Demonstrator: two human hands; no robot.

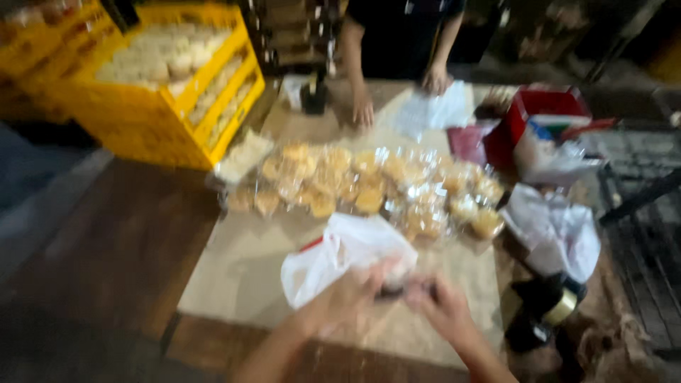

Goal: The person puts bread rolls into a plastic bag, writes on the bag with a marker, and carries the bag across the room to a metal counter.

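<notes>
Brown paper covers the work table at centre frame, where left hand and right hand pinch a thin white plastic bag by its mouth, fingers closed on it, just below clear-wrapped golden pastries; yellow plastic crates stand upper left.

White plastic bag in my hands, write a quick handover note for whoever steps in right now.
Left hand and right hand both grip the thin white plastic bag at its near edge, over the tan table top; blur hides what is inside. Clear-wrapped golden pastry packs lie in a cluster beyond it, unbagged. Another person's hands rest at the far edge. Yellow plastic crates stand far left.
</notes>
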